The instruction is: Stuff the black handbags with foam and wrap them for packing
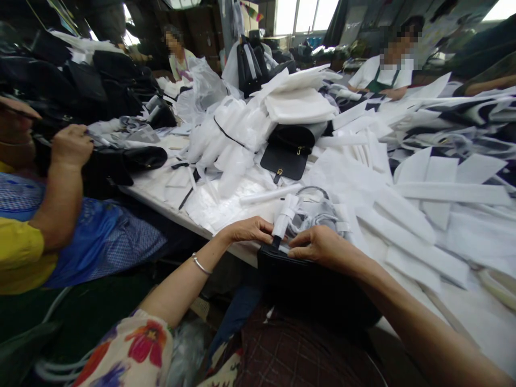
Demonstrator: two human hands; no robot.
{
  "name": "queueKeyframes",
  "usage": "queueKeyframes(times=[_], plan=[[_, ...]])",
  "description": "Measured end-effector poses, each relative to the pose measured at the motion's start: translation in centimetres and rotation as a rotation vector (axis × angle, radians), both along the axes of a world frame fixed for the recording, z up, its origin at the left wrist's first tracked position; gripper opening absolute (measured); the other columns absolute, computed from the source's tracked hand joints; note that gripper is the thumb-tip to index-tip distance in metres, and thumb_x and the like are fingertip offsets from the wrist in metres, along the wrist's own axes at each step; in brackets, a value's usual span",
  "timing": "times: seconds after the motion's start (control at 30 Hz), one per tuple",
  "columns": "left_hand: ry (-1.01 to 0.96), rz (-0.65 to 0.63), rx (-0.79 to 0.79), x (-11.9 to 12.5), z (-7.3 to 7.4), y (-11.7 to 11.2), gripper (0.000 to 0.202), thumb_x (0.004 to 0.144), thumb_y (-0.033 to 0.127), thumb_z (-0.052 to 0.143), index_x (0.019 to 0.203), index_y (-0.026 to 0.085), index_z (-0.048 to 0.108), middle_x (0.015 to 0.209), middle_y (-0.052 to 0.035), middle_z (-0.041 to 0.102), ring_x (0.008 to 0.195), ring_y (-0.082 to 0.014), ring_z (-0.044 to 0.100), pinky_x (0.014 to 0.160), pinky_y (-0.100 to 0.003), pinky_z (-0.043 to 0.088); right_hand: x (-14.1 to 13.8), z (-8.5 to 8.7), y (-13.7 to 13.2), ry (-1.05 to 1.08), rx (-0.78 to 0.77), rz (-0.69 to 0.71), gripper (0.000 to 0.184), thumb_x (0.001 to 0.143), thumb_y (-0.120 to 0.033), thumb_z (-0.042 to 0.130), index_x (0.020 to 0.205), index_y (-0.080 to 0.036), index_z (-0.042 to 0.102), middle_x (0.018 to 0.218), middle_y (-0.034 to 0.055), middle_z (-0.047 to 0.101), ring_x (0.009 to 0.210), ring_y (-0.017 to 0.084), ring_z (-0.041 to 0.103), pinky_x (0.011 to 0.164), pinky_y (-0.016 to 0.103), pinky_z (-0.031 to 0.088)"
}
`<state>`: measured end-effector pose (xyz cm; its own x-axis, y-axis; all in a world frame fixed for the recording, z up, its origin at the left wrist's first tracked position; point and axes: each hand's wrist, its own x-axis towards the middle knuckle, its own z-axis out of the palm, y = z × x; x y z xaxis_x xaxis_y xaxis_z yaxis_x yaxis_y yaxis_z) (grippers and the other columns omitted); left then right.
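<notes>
A black handbag (310, 290) stands at the table's front edge, close to my body. My left hand (255, 230) has its fingers closed at the bag's top left corner, beside the base of a strap wrapped in white padding (285, 216). With thumb and fingers pinched together, my right hand (320, 247) grips the top rim; some of its fingertips are hidden. Clear plastic wrapping and a grey bundle (322, 214) show at the bag's top, just behind both hands. Farther back on the table lies a black bag flap with a gold clasp (284, 161).
White foam sheets and strips (419, 236) cover the right of the table (185, 214). Plastic-wrapped white padding (231, 131) is heaped in the middle. At left, a co-worker's hand (71, 145) is near another black bag (121, 164). Two people sit across the table.
</notes>
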<state>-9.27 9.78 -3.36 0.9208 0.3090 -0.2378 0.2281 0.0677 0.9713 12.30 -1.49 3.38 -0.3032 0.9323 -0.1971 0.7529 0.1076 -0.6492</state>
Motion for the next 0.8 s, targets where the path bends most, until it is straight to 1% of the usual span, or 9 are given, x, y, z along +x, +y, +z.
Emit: queueKeyframes(times=[0.07, 0.13, 0.3, 0.43, 0.5, 0.6, 0.7, 0.77, 0.8], plan=[[0.003, -0.001, -0.001, -0.2, -0.2, 0.1, 0.035, 0.076, 0.03, 0.073, 0.108, 0.015, 0.074, 0.098, -0.0037, 0.074, 0.094, -0.021, 0.066, 0.091, -0.03, 0.046, -0.6, 0.4, 0.2, -0.059, -0.014, 0.056, 0.022, 0.081, -0.035, 0.061, 0.074, -0.021, 0.078, 0.057, -0.0029, 0.061, 0.055, 0.013, 0.055, 0.051, 0.023, 0.033], [0.0, 0.002, 0.002, -0.3, -0.3, 0.0, 0.035, 0.077, 0.029, 0.073, 0.109, 0.016, 0.074, 0.096, -0.0028, 0.074, 0.091, -0.0198, 0.066, 0.089, -0.029, 0.046, -1.0, 0.5, 0.3, -0.115, 0.031, 0.083, 0.024, 0.083, -0.03, 0.058, 0.069, -0.021, 0.075, 0.055, -0.0022, 0.059, 0.053, 0.012, 0.053, 0.05, 0.024, 0.03], [-0.007, 0.001, 0.02, -0.2, 0.0, -0.1, 0.031, 0.076, 0.028, 0.073, 0.103, 0.015, 0.075, 0.091, -0.0016, 0.073, 0.089, -0.0195, 0.065, 0.088, -0.029, 0.046, -1.7, 0.0, 0.5, -0.191, 0.099, 0.137, 0.027, 0.086, -0.024, 0.054, 0.068, -0.021, 0.074, 0.056, -0.0004, 0.062, 0.052, 0.012, 0.054, 0.051, 0.025, 0.029], [0.005, 0.012, 0.065, 0.0, 0.3, -0.2, 0.026, 0.075, 0.028, 0.073, 0.097, 0.014, 0.076, 0.086, -0.0009, 0.072, 0.082, -0.0177, 0.064, 0.082, -0.027, 0.046, -2.8, -0.6, 1.0, -0.389, 0.226, 0.03, 0.025, 0.087, -0.028, 0.058, 0.071, -0.021, 0.075, 0.065, 0.0051, 0.069, 0.058, 0.016, 0.061, 0.052, 0.027, 0.028], [-0.007, 0.023, 0.113, 0.2, 0.2, -0.5, 0.023, 0.076, 0.028, 0.072, 0.092, 0.013, 0.075, 0.082, -0.0008, 0.07, 0.08, -0.0171, 0.063, 0.078, -0.026, 0.045, -3.5, -0.7, 1.4, -0.437, 0.232, -0.025, 0.025, 0.088, -0.031, 0.058, 0.073, -0.02, 0.076, 0.069, 0.0074, 0.071, 0.063, 0.019, 0.063, 0.054, 0.028, 0.029], [-0.043, 0.086, 0.199, 0.5, -0.2, -1.1, 0.023, 0.078, 0.032, 0.07, 0.09, 0.012, 0.075, 0.081, -0.0014, 0.069, 0.079, -0.0179, 0.062, 0.073, -0.025, 0.045, -4.0, -0.3, 1.4, -0.424, 0.185, -0.073, 0.023, 0.089, -0.028, 0.058, 0.076, -0.02, 0.077, 0.071, 0.007, 0.073, 0.066, 0.02, 0.065, 0.056, 0.027, 0.033], [-0.108, 0.17, 0.229, 0.6, -0.5, -1.9, 0.026, 0.081, 0.034, 0.066, 0.094, 0.013, 0.075, 0.087, -0.003, 0.071, 0.086, -0.0203, 0.062, 0.079, -0.028, 0.047, -3.9, 0.3, 0.0, -0.352, 0.188, -0.073, 0.024, 0.093, -0.028, 0.055, 0.087, -0.022, 0.077, 0.082, 0.0054, 0.075, 0.075, 0.02, 0.068, 0.062, 0.027, 0.04], [-0.145, 0.21, 0.222, 0.4, -0.8, -2.2, 0.026, 0.082, 0.035, 0.064, 0.095, 0.014, 0.074, 0.092, -0.0044, 0.071, 0.09, -0.0212, 0.062, 0.084, -0.029, 0.047, -3.5, 0.3, -1.7, -0.334, 0.239, -0.04, 0.027, 0.094, -0.041, 0.056, 0.104, -0.022, 0.073, 0.097, 0.0072, 0.074, 0.088, 0.023, 0.068, 0.072, 0.03, 0.045], [-0.157, 0.229, 0.212, 0.3, -1.0, -2.4, 0.027, 0.083, 0.035, 0.064, 0.096, 0.014, 0.074, 0.094, -0.0051, 0.071, 0.091, -0.0212, 0.062, 0.085, -0.03, 0.047, -3.3, 0.2, -2.5, -0.353, 0.265, -0.031, 0.037, 0.091, -0.048, 0.06, 0.114, -0.021, 0.069, 0.105, 0.0094, 0.073, 0.094, 0.026, 0.067, 0.078, 0.033, 0.047]])
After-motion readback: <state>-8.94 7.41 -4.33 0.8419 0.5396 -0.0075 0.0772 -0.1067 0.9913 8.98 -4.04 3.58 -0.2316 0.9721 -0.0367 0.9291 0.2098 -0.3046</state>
